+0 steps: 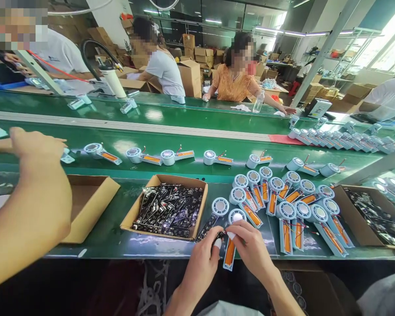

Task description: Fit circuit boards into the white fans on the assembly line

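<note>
My left hand (202, 259) is closed in a pinch on a small dark piece that looks like a black circuit board (221, 235), mostly covered by the fingers. Fingertips of my right hand (250, 248) meet it, pinching what appears to be a thin red wire. White covers sit on some fingertips. Beneath both hands lies a light-blue device (229, 254) with a round grille head and an orange strip in its handle. Just left is a similar device (220, 206) with a black circuit board (206, 226) along its handle.
A cardboard box of black circuit boards (123, 224) stands left, another box (345, 193) right. Several light-blue devices (287, 210) cluster to the right; more line the green conveyor (145, 138). A co-worker's arm (42, 193) reaches over a cardboard tray (95, 210). People sit opposite.
</note>
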Available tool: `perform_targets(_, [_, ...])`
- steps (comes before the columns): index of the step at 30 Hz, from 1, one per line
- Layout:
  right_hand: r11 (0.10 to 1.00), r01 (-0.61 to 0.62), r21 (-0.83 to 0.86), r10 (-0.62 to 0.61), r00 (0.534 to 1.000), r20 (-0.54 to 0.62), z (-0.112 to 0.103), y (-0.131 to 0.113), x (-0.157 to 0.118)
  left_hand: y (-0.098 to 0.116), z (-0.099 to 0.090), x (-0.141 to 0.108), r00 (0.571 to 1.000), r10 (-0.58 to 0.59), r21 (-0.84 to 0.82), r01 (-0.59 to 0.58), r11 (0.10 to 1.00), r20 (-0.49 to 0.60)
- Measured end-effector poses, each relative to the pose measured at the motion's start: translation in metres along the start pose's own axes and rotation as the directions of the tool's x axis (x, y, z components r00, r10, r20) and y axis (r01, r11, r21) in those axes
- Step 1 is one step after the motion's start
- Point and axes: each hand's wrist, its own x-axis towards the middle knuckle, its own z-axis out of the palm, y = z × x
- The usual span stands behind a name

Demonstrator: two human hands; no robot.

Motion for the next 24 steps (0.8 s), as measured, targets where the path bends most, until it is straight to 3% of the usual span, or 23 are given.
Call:
perform_targets(6, [0.985,-0.146,0.092,0.154,0.984,-0.086,0.008,-0.003,0.0,-0.004,0.003,0.002,0.99,0.143,0.151,-0.141,0.978,0.0])
perform_targets(10, [0.98,-0.127,0.151,0.143,0.985,-0.101,0.008,-0.004,0.001,0.006,-0.001,0.002,0.988,0.107,0.302,-0.137,0.943,0.116])
perform_targets(13, [0.984,-0.105,0.147,0.123,0.985,-0.124,0.009,-0.006,0.0,0.007,-0.002,0.002,0.986,0.08,0.361,-0.128,0.924,0.145])
perform_targets(18, [0.983,-0.114,0.143,0.132,0.984,-0.121,0.011,-0.007,-0.001,-0.005,0.002,0.001,0.993,0.108,0.201,-0.099,0.975,-0.035])
perform_targets(24, [0.983,-0.156,0.101,0.16,0.987,-0.034,0.005,-0.007,0.002,-0.003,0.001,0.001,0.993,-0.063,-0.005,0.062,0.998,-0.099])
